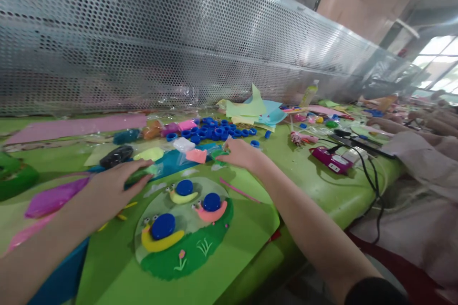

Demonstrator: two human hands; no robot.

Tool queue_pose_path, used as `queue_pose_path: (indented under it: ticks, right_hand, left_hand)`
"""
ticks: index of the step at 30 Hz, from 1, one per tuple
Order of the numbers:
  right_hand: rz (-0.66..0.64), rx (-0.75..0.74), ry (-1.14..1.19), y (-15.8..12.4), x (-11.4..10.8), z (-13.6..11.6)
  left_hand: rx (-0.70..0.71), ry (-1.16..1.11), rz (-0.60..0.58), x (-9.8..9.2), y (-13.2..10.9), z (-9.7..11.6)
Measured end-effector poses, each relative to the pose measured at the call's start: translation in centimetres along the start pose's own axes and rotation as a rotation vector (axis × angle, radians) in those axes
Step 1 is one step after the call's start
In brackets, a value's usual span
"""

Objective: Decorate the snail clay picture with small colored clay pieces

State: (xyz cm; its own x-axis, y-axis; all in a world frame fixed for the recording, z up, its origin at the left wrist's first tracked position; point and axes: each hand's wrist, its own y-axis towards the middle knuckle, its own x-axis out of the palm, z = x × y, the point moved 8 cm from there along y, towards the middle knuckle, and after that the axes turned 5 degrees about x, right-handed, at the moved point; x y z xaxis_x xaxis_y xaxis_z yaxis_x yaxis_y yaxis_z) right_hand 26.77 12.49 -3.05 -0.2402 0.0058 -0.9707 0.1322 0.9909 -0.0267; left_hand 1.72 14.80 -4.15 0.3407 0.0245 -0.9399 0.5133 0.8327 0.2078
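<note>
My left hand (121, 178) curls its fingers and thumb around a wrapped packet of dark green modelling clay (138, 175). At the far side of the picture sheet, my right hand (238, 152) pinches a small clear packet of green clay (217, 154). Between my hands lie a coral clay packet (196, 155) and a white clay packet (184, 145). Nearer to me, a green paper sheet (246, 243) bears a round picture with three clay snails, among them a yellow snail (162, 243) and a pink snail (212, 214), their shells made of blue bottle caps.
A pile of blue caps (214, 131) lies behind my hands, beside black clay (116, 156) and crumpled coloured paper (255, 108). A purple power strip (331, 159) with cables sits at right, near another person's sleeve (422, 152). A perforated metal panel (161, 33) borders the table's back.
</note>
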Motion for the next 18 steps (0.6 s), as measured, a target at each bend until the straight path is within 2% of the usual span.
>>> queue_pose_path:
  ticks: [3, 7, 10, 13, 18]
  right_hand:
    - [-0.026, -0.032, -0.045, -0.2, 0.3, -0.4]
    - [-0.056, -0.057, -0.095, -0.4, 0.4, -0.7]
    - [-0.065, -0.058, -0.113, -0.3, 0.4, -0.4]
    - [-0.021, -0.061, -0.101, -0.4, 0.0, -0.4]
    - [0.040, -0.211, -0.055, -1.3, 0.5, -3.6]
  left_hand:
    - [-0.035, 0.038, -0.066, 0.7, -0.1, -0.7]
    - [0.017, 0.080, -0.011, 0.3, -0.1, -0.5]
    - [0.002, 0.087, 0.014, -0.1, -0.1, -0.5]
    - [-0.013, 0.093, 0.050, -0.5, -0.1, -0.5]
    - [0.025, 0.084, 0.083, -0.5, 0.0, -0.6]
